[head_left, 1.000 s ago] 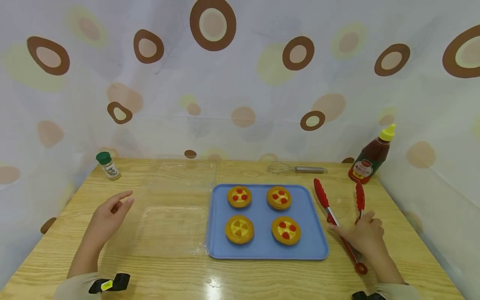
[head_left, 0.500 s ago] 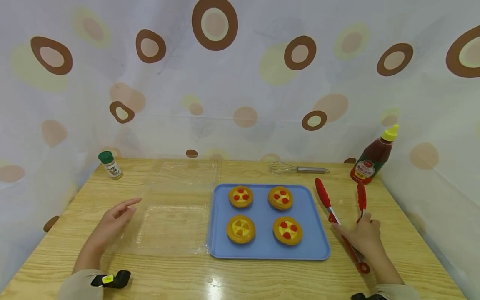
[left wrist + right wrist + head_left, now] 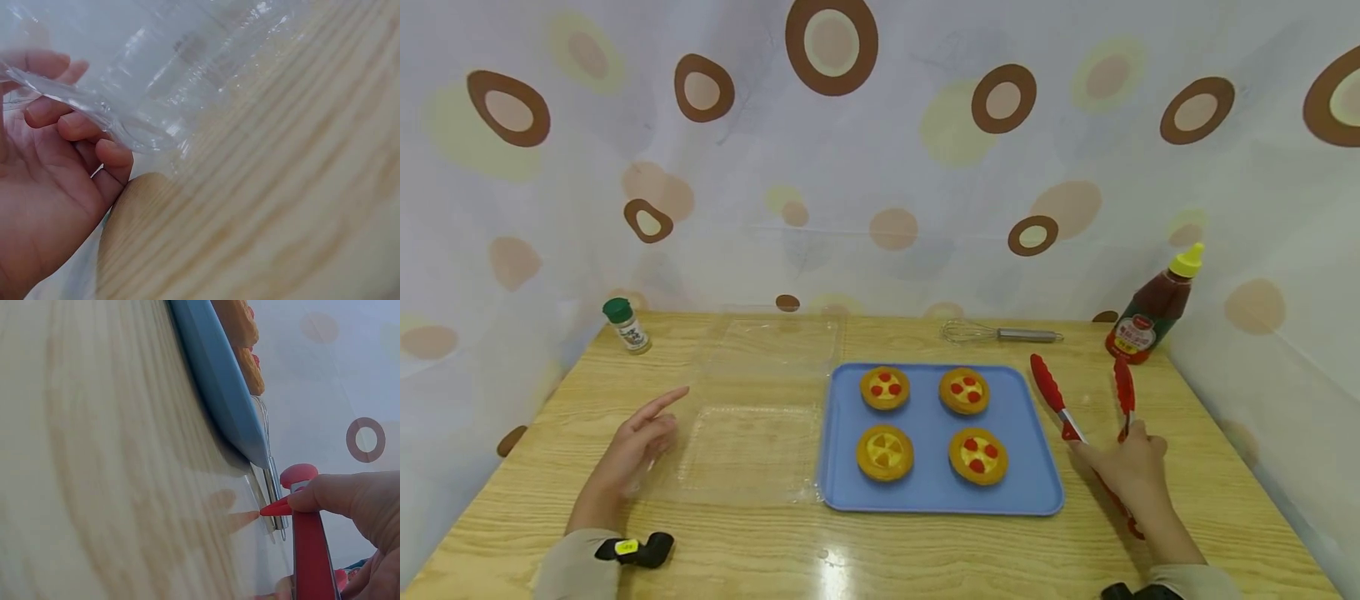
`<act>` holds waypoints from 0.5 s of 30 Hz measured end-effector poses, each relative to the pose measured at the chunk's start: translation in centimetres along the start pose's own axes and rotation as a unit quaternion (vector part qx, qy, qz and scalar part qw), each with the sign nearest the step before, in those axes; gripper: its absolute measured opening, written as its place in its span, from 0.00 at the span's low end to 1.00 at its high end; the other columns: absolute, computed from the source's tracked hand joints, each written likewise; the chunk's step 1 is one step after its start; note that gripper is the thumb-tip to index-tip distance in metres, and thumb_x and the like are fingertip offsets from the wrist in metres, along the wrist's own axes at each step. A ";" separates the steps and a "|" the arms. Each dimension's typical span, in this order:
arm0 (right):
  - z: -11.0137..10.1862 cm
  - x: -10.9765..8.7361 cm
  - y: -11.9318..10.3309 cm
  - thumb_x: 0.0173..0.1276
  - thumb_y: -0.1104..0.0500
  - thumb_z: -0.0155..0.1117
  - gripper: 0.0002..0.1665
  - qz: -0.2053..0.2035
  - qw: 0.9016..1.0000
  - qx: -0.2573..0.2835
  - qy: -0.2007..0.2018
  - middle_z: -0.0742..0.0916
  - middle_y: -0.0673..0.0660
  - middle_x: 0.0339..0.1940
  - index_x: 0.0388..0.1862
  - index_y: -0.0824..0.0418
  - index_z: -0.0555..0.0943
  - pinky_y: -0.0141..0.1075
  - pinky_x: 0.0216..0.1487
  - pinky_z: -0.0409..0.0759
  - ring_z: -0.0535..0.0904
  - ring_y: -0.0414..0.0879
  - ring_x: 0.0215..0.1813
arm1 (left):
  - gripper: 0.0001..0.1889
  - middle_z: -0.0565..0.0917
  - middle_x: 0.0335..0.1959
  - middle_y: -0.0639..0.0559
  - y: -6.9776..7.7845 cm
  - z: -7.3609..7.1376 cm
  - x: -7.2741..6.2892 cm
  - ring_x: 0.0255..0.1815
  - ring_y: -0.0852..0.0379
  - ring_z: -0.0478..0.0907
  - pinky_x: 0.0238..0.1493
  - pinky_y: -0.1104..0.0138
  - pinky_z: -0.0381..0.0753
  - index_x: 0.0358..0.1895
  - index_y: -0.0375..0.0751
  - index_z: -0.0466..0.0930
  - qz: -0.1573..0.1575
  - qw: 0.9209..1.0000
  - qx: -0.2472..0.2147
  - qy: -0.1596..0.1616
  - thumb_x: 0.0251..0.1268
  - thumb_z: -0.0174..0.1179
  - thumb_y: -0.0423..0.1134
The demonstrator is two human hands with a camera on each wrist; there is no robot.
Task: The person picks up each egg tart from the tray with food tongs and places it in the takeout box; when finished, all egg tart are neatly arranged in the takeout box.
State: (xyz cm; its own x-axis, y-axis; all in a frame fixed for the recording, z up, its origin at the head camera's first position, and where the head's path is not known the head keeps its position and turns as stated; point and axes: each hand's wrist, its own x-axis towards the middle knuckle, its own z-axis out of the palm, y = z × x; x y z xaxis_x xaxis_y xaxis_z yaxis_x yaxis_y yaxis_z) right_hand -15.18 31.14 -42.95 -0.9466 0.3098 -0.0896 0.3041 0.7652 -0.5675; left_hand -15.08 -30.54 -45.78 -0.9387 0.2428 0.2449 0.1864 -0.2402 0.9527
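A clear plastic container [image 3: 752, 408] lies on the table with its lid [image 3: 778, 343] folded back behind it. My left hand [image 3: 634, 446] is at the container's left edge, index finger extended in the head view. Seen from the left wrist, the clear rim [image 3: 94, 112] passes between my fingers, which hold it. My right hand [image 3: 1131, 475] grips red-and-silver tongs [image 3: 1047, 385], thumb on one arm and fingers on the other. The tongs' arms are spread wide, with nothing between their red tips. From the right wrist, my thumb [image 3: 331, 492] presses against a tong arm [image 3: 312, 556].
A blue tray [image 3: 940, 500] between my hands bears several tarts [image 3: 885, 454], most with red pieces on top. Behind it lies a whisk [image 3: 1028, 335]. A sauce bottle [image 3: 1153, 312] stands back right, a green-capped shaker [image 3: 627, 327] back left. A patterned curtain [image 3: 887, 167] hangs behind.
My left hand has moved right and down to the container's left edge, and its fingers have come round the rim. My right hand stays on the tongs, with their handle end drawn slightly up.
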 end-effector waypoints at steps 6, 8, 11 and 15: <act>-0.6 0.0 -0.3 0.58 0.41 0.67 0.64 -0.002 1.000 -0.008 -0.005 0.57 0.88 0.54 0.66 0.86 0.45 0.63 0.45 0.72 0.63 0.76 0.50 | 0.29 0.60 0.23 0.50 0.0 -0.1 -0.1 0.24 0.51 0.50 0.28 0.62 0.50 0.69 0.48 0.66 0.017 0.999 -0.027 -0.033 0.71 0.33 0.20; -1.1 -0.1 -0.5 0.58 0.41 0.66 0.65 -0.008 1.000 -0.010 -0.008 0.55 0.89 0.56 0.67 0.85 0.41 0.65 0.48 0.71 0.62 0.78 0.52 | 0.30 0.59 0.23 0.49 0.0 -0.3 -0.1 0.24 0.52 0.50 0.29 0.62 0.50 0.70 0.48 0.64 0.019 0.998 -0.034 -0.048 0.70 0.32 0.19; -1.9 -0.5 -0.9 0.59 0.42 0.66 0.62 -0.026 1.000 -0.010 0.000 0.55 0.88 0.56 0.68 0.84 0.44 0.66 0.48 0.69 0.61 0.79 0.53 | 0.32 0.57 0.23 0.49 -0.2 -0.5 0.1 0.23 0.52 0.49 0.28 0.63 0.50 0.72 0.48 0.60 0.020 0.996 -0.043 -0.070 0.70 0.32 0.18; -2.7 -1.1 -1.4 0.57 0.42 0.68 0.53 -0.072 0.997 -0.003 0.018 0.60 0.85 0.54 0.60 0.82 0.57 0.60 0.38 0.73 0.64 0.74 0.49 | 0.33 0.55 0.23 0.50 -0.2 -0.7 0.2 0.22 0.53 0.49 0.28 0.63 0.50 0.72 0.51 0.61 0.012 0.996 -0.054 -0.071 0.69 0.33 0.17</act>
State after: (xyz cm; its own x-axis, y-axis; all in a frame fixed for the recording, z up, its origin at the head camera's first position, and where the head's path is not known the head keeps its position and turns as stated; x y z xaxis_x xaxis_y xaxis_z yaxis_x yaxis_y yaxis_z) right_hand -14.28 31.27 -39.87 -0.9760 0.2166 0.0218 0.1664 0.8070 -0.5667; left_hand -15.50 -31.11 -46.09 -0.8827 0.3638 0.2976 0.1691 -0.3450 0.9233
